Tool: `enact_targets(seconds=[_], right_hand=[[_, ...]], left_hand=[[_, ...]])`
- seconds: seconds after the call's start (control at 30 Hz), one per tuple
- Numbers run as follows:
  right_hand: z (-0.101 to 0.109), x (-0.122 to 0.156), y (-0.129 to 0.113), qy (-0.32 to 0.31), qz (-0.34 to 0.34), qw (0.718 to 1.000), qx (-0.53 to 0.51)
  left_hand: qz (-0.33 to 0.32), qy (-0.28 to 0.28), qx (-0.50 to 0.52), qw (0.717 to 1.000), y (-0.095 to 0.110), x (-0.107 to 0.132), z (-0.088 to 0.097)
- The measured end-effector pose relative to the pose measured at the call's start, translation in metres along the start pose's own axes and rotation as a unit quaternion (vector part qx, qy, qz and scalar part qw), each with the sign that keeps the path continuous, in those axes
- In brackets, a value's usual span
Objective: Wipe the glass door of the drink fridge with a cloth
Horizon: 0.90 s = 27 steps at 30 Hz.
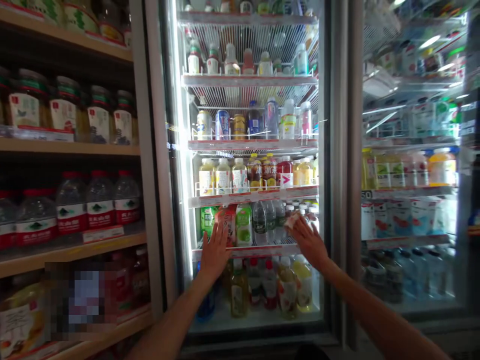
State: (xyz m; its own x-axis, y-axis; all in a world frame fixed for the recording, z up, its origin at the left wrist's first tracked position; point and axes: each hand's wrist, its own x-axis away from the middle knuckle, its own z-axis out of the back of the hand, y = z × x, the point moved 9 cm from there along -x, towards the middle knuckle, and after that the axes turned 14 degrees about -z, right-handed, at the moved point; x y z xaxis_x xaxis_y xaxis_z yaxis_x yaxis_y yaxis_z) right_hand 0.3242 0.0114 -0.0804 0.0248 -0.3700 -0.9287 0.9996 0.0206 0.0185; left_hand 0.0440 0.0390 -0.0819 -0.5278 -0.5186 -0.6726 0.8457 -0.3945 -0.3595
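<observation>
I face an open drinks fridge point(247, 150) with lit wire shelves full of bottles and cans. My left hand point(214, 250) reaches to the second shelf from the bottom, fingers stretched up against a red-orange carton point(227, 222) beside a green-label bottle point(243, 225). My right hand point(308, 239) is at the same shelf's right end, fingers closed round the top of a white-capped bottle point(294, 219) among clear water bottles point(268, 220). Below the hands stand yellow and red drinks point(277, 285).
Wooden shelves on the left hold jars point(63, 107) and large water bottles point(71, 205). A second fridge with a closed glass door point(408, 165) stands on the right. A grey door frame point(339, 175) divides the two fridges.
</observation>
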Motion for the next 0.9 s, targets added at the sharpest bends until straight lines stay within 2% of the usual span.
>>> enact_targets(seconds=[0.03, 0.07, 0.1, 0.17, 0.2, 0.3, 0.33, 0.4, 0.47, 0.57, 0.63, 0.67, 0.73, 0.83, 0.87, 0.9], right_hand=[[0.007, -0.02, 0.018, 0.012, -0.04, 0.999, 0.004], [0.018, -0.042, 0.043, 0.037, -0.118, 0.992, 0.013], [0.025, -0.058, 0.061, 0.048, -0.163, 0.985, 0.017], [0.03, -0.07, 0.075, 0.045, -0.174, 0.983, 0.02], [0.029, -0.06, 0.074, 0.037, -0.164, 0.986, 0.019], [0.016, 0.012, 0.052, 0.018, -0.103, 0.994, 0.012], [0.011, 0.038, 0.039, 0.023, -0.06, 0.998, 0.005], [0.002, 0.071, 0.021, 0.035, -0.004, 0.999, -0.004], [-0.001, 0.061, 0.011, 0.03, 0.02, 0.999, -0.013], [0.014, -0.008, 0.007, 0.047, 0.009, 0.999, -0.026], [0.024, -0.052, 0.009, 0.08, -0.039, 0.995, -0.035], [0.026, -0.064, 0.009, 0.101, -0.066, 0.992, -0.035], [0.023, -0.064, -0.007, 0.106, -0.049, 0.993, -0.037], [0.012, -0.036, -0.042, 0.054, 0.088, 0.994, -0.03], [0.01, -0.031, -0.046, 0.043, 0.116, 0.992, -0.027], [0.013, -0.032, -0.044, 0.045, 0.115, 0.992, -0.027]], left_hand=[[0.003, 0.002, -0.003, 1.0, 0.001, 0.002, -0.001], [0.008, 0.003, -0.005, 1.0, 0.001, 0.003, -0.001], [0.012, 0.002, -0.006, 1.0, 0.002, 0.003, -0.001], [0.014, -0.004, -0.005, 1.0, 0.004, 0.003, 0.0], [0.012, -0.007, -0.004, 1.0, 0.006, 0.003, 0.0], [0.001, -0.001, -0.005, 1.0, 0.008, 0.007, -0.003], [-0.004, 0.005, -0.006, 1.0, 0.009, 0.009, -0.005], [-0.008, 0.014, -0.009, 1.0, 0.01, 0.012, -0.009], [-0.009, 0.014, -0.007, 1.0, 0.01, 0.013, -0.011], [-0.006, 0.002, 0.007, 1.0, 0.011, 0.013, -0.009], [-0.006, -0.011, 0.016, 1.0, 0.013, 0.013, -0.008], [-0.007, -0.017, 0.018, 1.0, 0.013, 0.012, -0.008], [-0.012, -0.025, 0.02, 0.999, 0.014, 0.012, -0.009], [-0.02, -0.015, 0.024, 0.999, 0.013, 0.015, -0.009], [-0.024, -0.008, 0.024, 0.999, 0.012, 0.015, -0.009], [-0.03, 0.0, 0.024, 0.999, 0.011, 0.016, -0.007]])
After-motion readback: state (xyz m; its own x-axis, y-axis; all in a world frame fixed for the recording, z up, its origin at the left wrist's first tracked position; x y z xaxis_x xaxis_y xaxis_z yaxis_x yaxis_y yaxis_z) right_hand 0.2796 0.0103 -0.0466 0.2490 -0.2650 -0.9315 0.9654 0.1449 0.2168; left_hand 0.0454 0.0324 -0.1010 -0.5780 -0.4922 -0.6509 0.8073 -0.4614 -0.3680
